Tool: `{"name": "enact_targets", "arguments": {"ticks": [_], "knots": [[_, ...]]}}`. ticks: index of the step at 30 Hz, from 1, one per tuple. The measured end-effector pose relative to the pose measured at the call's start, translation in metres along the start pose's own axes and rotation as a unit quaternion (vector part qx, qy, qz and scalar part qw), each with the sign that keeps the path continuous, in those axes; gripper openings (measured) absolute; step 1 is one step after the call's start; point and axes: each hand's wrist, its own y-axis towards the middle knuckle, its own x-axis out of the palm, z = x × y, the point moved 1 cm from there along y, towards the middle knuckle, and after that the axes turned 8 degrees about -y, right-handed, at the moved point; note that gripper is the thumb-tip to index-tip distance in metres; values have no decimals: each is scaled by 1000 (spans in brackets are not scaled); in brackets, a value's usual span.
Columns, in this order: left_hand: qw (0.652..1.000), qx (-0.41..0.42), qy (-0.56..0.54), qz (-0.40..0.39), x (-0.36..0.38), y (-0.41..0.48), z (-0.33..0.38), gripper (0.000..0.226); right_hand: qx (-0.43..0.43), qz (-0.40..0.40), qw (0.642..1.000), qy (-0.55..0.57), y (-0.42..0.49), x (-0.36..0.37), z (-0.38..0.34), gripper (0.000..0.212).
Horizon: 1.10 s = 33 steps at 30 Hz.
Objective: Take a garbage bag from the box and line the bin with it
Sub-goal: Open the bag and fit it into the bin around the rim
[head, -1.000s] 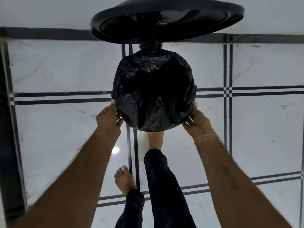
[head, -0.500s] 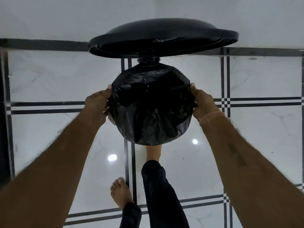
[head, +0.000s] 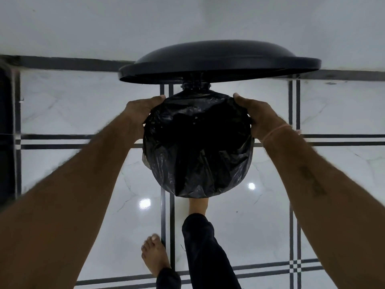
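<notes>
A round pedal bin stands on the floor straight below me, its black lid [head: 218,61] raised on the far-side hinge. A black garbage bag [head: 198,147] lies over the bin's mouth and hangs down inside; the rim is hidden under the plastic. My left hand [head: 141,110] grips the bag at the far left of the rim, fingers curled over the edge. On the far right of the rim my right hand [head: 258,115] grips the bag the same way. My right foot [head: 198,205] reaches under the bin's near side, where the pedal is hidden. The bag box is not in view.
White marble floor tiles [head: 333,184] with black stripes run all around the bin. A pale wall [head: 187,21] rises just behind the lid. My left foot [head: 154,255] stands on the floor nearer to me. A dark object [head: 6,132] stands at the left edge.
Both hands have slid along the bin's rim from the near side round to the far side, close to the hinge, holding the bag's edge. The view has tilted downward.
</notes>
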Motion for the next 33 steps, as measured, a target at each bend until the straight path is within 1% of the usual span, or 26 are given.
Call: {"name": "enact_targets", "arguments": {"ticks": [3,6,7,9,11,13,16,18,20,22,23,24,27,28,31,32,33], "knots": [[999,-21,30,-9,0,13,1,24,13,-22,1000,-14,12,0,-8,25],[999,-24,44,-6,2,20,1,31,16,-22,999,-45,20,3,-10,29],[999,-22,38,0,3,21,-1,33,15,-27,999,-39,22,2,-8,31],[1000,-18,24,3,1,13,-4,29,10,-34,999,-26,21,-3,1,36],[999,-25,21,-21,-6,5,-11,27,14,-44,998,-30,13,-11,12,34],[999,-38,25,-29,-15,1,-18,33,34,-45,998,-35,9,-19,21,29],[999,-45,0,-6,-11,-3,-18,40,44,-29,998,-28,5,-17,20,28],[999,-19,-29,37,-3,-4,-20,45,33,-12,999,-18,5,-13,19,36],[994,59,-12,93,1,-4,-28,46,29,-12,999,7,3,-11,23,46],[984,133,9,120,-2,-9,-42,42,31,-21,999,27,-5,-12,28,41],[983,147,1,112,-6,-10,-49,36,36,-20,999,34,-5,-15,31,36],[983,155,-7,98,-10,-10,-55,33,44,-18,998,38,-4,-17,32,36],[988,134,-9,71,-19,-9,-58,37,74,-20,996,50,2,-18,33,51],[990,119,-10,72,-19,-9,-56,36,76,-16,996,53,3,-17,31,51],[991,98,-18,85,-13,-9,-48,32,41,14,999,9,-3,-13,27,32],[991,99,-21,86,-10,-11,-44,31,21,20,1000,0,-5,-12,26,31],[991,101,-17,81,-7,-12,-40,30,6,23,1000,-3,-5,-11,26,35]]}}
